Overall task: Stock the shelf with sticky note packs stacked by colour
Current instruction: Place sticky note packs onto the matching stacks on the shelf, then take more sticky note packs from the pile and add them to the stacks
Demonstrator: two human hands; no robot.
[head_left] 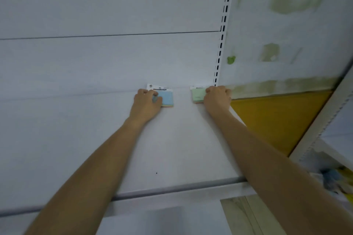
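Mostly white fills the view: a broad shelf runs back to a pale back panel, with a slotted upright rising at the right corner and a yellow panel beyond the shelf's right edge. Both bare arms reach to the rear of the shelf. The left hand curls over a blue-topped sticky note pack — fingers bent round its near left corner. The right hand grips the right side of a green-topped sticky note pack. Both packs lie flat against the back panel — near each other, not touching.
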